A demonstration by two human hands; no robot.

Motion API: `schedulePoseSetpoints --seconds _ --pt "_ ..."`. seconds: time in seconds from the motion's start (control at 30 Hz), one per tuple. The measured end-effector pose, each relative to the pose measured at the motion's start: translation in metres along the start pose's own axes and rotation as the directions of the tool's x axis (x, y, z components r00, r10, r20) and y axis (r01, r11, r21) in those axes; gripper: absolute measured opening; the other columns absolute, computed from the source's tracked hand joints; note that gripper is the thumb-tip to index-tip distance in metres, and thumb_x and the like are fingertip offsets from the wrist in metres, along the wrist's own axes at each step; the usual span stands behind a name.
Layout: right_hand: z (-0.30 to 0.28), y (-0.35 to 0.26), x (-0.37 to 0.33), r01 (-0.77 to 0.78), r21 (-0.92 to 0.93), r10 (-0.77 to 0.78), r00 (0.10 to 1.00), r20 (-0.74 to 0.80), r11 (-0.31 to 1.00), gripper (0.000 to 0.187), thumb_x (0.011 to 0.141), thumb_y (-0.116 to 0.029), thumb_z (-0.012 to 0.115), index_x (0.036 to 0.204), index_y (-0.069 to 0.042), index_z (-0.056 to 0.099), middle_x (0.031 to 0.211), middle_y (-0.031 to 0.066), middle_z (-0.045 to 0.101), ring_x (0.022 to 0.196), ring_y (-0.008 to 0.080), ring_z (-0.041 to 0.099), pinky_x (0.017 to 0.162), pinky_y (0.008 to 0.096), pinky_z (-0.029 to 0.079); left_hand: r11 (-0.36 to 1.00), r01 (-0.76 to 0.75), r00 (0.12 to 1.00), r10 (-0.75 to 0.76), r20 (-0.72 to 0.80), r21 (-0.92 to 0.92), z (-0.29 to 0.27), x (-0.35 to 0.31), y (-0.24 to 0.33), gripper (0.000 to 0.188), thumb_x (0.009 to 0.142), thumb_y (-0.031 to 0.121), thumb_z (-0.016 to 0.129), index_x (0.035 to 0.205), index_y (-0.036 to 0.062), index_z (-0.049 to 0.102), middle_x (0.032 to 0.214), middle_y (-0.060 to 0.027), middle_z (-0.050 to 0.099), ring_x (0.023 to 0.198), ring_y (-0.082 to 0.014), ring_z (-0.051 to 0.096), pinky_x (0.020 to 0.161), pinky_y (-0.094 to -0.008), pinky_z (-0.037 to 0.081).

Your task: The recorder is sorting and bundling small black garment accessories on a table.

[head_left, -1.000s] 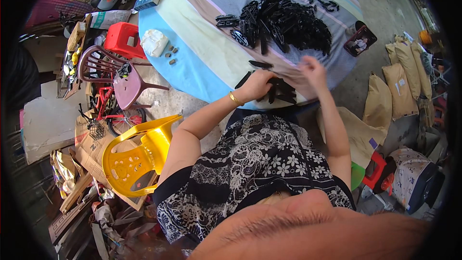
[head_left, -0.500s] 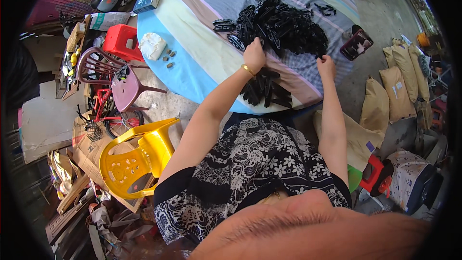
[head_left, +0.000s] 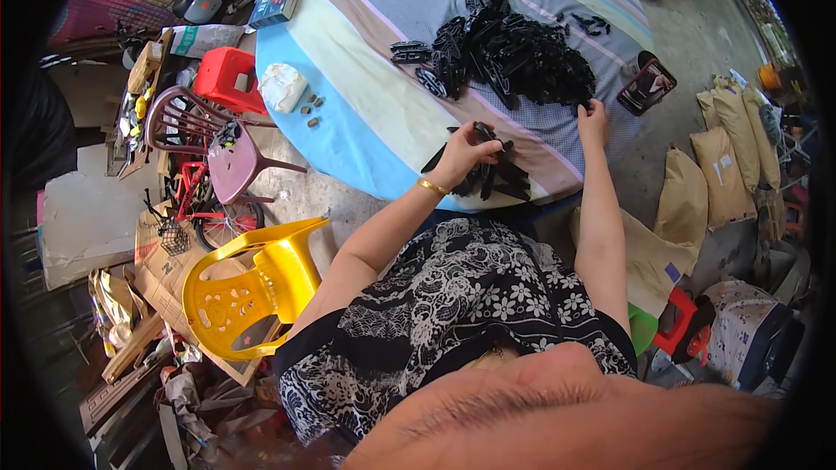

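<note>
Over the near pile of slim, flat black pieces (head_left: 514,183), my left hand (head_left: 466,159) is closed in a pinch. A small black plastic piece (head_left: 484,130) shows at its fingertips. My right hand (head_left: 593,125) is at the lower right edge of the large heap of glossy black plastic pieces (head_left: 531,57). Its fingers are pressed together on a black bit there, too small to make out fully. Both piles lie on a striped cloth (head_left: 366,96) over the table. The gold bracelet (head_left: 433,186) is on my left wrist.
A phone (head_left: 646,85) leans at the table's right edge. On the left of the cloth are a white bundle (head_left: 282,88), several small brown pieces and a blue box (head_left: 275,4). A yellow chair (head_left: 248,292) and purple chair (head_left: 233,157) stand left; paper sacks (head_left: 684,196) stand right.
My left hand has moved from the large heap toward me, over the near pile, with a black piece at its fingertips. My right hand has stayed at the heap's edge.
</note>
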State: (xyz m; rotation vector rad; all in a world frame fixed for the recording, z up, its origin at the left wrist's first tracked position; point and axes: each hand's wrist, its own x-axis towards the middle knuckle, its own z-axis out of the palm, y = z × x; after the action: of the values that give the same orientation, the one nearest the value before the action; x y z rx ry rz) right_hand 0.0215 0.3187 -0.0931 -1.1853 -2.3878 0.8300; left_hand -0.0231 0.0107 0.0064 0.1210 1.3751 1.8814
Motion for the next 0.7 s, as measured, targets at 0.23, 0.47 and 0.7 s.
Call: schedulePoseSetpoints --seconds 0.23,0.47,0.7 --pt "-0.004 0.014 0.01 0.012 -0.214 0.006 0.996 0.085 0.977 0.036 0.072 -0.017 0.067 0.104 -0.005 0.057 0.097 0.0169 0.063 0.09 0.0319 0.06 0.079 0.0388 0.047 0.988 0.035 0.993 -0.018 0.115 -0.151 0.001 -0.013 -0.001 0.037 0.081 0.004 0.062 0.114 0.0017 0.047 0.098 -0.0091 0.059 0.085 -0.0171 0.061 0.073 -0.0291 0.054" --pt "-0.052 -0.088 -0.101 -0.315 0.782 -0.173 0.867 0.468 0.538 0.023 0.08 -0.002 0.06 0.102 -0.002 0.058 0.083 0.0053 0.063 0.064 0.008 0.058 0.056 0.0193 0.046 0.997 -0.051 0.987 0.059 0.149 -0.059 -0.007 -0.02 -0.012 0.03 0.078 0.003 0.065 0.106 0.0015 0.053 0.094 -0.0064 0.06 0.079 -0.0144 0.06 0.07 -0.0254 0.053" --pt "-0.073 -0.132 -0.162 -0.302 0.736 -0.225 0.822 0.523 0.606 0.016 0.079 -0.008 0.066 0.09 0.002 0.063 0.075 0.0034 0.064 0.059 0.0085 0.058 0.055 0.0187 0.046 0.997 -0.055 0.99 0.061 0.131 -0.045 0.008 -0.033 -0.002 0.028 0.078 0.0 0.064 0.104 0.0001 0.054 0.09 -0.0051 0.06 0.075 -0.013 0.06 0.07 -0.0246 0.052"
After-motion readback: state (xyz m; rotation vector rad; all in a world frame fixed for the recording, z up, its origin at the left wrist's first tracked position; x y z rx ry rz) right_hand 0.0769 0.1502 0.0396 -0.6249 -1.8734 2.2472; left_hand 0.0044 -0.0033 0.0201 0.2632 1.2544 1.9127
